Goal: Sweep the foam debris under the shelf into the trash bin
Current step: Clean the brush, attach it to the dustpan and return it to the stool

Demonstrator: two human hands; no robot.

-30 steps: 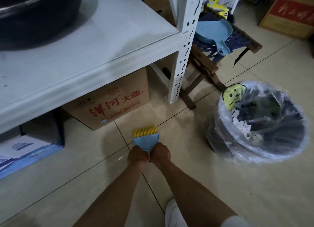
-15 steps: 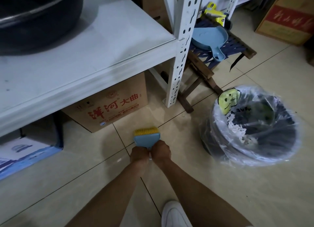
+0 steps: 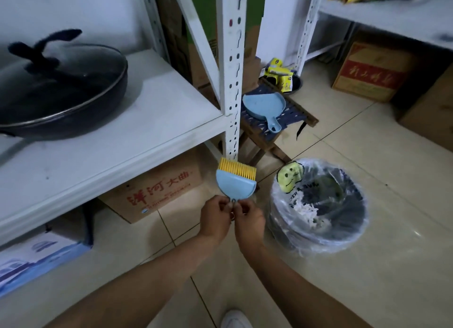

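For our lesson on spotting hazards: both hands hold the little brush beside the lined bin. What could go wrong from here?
1. Both hands, left and right, pinch only the end of the brush; it might slip or twist.
2. The bin stands close; a wide stroke could knock it and spill the foam.
3. The dustpan lies on the stool, so collecting debris may be awkward.
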